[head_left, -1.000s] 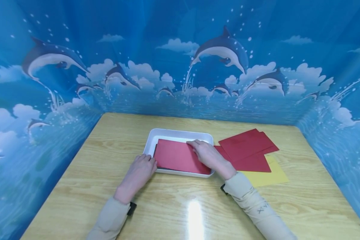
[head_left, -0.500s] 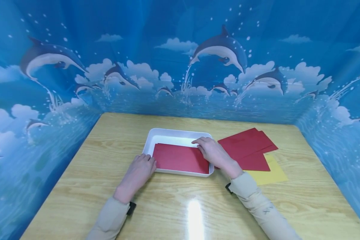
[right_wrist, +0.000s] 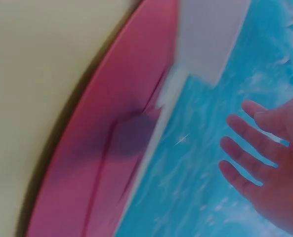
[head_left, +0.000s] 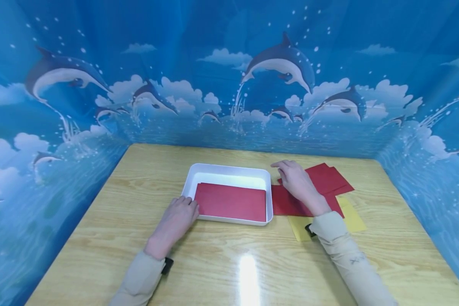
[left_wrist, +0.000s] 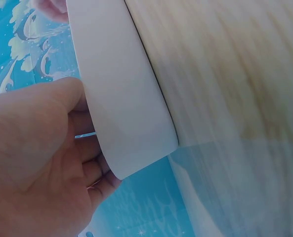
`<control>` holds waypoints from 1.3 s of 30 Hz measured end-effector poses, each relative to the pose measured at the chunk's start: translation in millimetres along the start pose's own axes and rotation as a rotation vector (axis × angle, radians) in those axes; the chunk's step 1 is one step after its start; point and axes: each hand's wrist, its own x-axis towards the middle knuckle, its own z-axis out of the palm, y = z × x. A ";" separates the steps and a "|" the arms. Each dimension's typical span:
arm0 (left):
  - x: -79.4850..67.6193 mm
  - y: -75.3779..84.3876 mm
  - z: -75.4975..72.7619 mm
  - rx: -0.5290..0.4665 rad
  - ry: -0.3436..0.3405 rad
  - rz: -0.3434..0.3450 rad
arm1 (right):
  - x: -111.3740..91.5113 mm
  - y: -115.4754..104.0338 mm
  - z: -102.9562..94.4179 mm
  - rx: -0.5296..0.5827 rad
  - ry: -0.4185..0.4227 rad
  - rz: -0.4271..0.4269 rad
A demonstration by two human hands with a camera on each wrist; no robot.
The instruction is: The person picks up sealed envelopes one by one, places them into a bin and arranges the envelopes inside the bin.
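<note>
A white tray sits mid-table with a red paper rectangle lying flat in its front part. My left hand grips the tray's front left corner, fingers curled over the rim; the left wrist view shows this hand against the tray's outer wall. Several red paper rectangles lie overlapped to the right of the tray, partly over yellow paper. My right hand hovers above the red papers, holding nothing; in the right wrist view its fingers are spread and apart from the papers.
The wooden table has bare wood in front of the tray and to its left. A blue dolphin-print curtain borders the table at the back and both sides.
My right hand has let go of the red paper, which now lies flat in the tray, and moved right over the loose papers. The left hand has stayed at the corner.
</note>
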 end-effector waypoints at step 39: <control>-0.6 -0.6 -0.6 -0.011 -0.036 0.000 | -18.3 85.2 -10.0 -0.195 -0.330 0.229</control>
